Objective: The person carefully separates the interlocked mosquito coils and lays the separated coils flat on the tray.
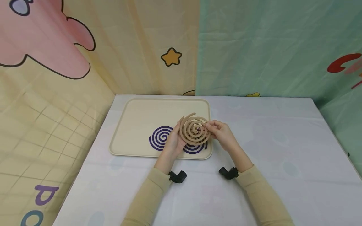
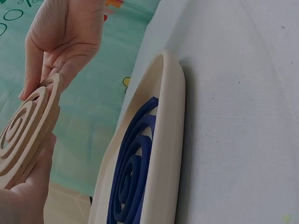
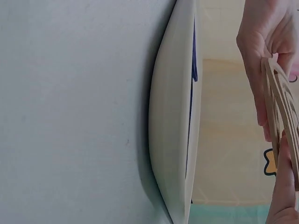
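Tan, wood-like flat spirals [image 1: 183,133] are held up together over the tray's right end in the head view; two layers with a gap show in the right wrist view. My left hand [image 1: 174,142] holds them at the left side and from below, the thumb at their edge. At the right edge my right hand [image 1: 223,133] pinches them between thumb and fingers. Under them lies a purple spiral [image 1: 195,152], partly covered in the head view. Another purple spiral [image 1: 154,141] lies left of it, partly behind my left hand.
A cream tray [image 1: 141,119] with a raised rim stands on the white-covered table [image 1: 268,141], toward its back left. Printed curtains [image 1: 240,56] hang behind the table and at its sides. A black curved piece [image 1: 178,177] sits at each wrist.
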Tool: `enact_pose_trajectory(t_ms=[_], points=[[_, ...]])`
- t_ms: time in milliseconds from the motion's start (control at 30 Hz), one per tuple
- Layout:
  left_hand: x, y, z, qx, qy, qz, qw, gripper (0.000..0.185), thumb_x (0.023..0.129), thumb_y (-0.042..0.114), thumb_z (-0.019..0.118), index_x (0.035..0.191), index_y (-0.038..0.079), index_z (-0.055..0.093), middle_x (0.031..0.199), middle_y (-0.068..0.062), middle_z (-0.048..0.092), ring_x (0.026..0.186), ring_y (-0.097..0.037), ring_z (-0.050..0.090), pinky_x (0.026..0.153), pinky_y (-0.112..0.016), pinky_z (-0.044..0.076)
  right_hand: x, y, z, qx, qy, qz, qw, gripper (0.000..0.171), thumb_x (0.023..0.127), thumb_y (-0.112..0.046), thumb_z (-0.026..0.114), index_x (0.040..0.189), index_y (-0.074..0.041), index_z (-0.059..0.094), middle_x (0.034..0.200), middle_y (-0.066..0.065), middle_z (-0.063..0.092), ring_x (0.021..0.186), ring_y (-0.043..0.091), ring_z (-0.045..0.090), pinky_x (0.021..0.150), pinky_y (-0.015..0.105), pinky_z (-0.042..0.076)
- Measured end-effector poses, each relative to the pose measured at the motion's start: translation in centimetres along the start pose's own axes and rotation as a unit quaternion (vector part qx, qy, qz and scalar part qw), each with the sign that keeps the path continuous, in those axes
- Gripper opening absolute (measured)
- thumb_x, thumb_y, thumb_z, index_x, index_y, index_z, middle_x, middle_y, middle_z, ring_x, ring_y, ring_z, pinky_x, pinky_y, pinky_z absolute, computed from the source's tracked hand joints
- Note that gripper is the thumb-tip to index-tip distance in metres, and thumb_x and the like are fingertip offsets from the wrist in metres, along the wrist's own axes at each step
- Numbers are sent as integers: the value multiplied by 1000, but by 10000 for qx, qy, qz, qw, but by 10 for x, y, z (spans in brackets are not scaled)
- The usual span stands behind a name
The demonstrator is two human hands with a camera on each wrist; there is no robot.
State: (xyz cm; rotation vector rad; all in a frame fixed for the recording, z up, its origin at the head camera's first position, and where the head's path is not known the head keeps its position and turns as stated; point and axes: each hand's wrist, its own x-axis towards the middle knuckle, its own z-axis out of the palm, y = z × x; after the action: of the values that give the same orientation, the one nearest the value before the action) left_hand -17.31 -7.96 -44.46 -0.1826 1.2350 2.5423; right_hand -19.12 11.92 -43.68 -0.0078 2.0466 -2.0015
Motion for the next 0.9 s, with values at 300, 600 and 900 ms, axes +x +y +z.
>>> enact_pose_trajectory(t_ms=[300,600,900], points=[[1,12,-11,-236,855,314,9956,51,109,32,21,157,15,20,160,-9,30,148,-24,32,121,-38,29,14,-5,-5,1256,148,422,9911,15,105,-21,47,105,-8,54,80,-8,63,70,1,61,65,15,52],[10,48,-25,-284,1470,706,9862,51,109,28,18,158,14,16,162,-12,25,149,-22,28,122,-35,26,34,-17,-16,1454,541,569,9863,28,106,-18,41,127,1,48,93,-5,57,80,0,59,72,12,53],[31,78,-46,25,1557,405,9870,51,110,27,18,159,13,11,165,-7,18,151,-20,23,123,-31,23,61,-19,-10,1005,291,857,9908,46,107,-11,37,149,7,30,104,2,52,83,2,55,71,12,49]])
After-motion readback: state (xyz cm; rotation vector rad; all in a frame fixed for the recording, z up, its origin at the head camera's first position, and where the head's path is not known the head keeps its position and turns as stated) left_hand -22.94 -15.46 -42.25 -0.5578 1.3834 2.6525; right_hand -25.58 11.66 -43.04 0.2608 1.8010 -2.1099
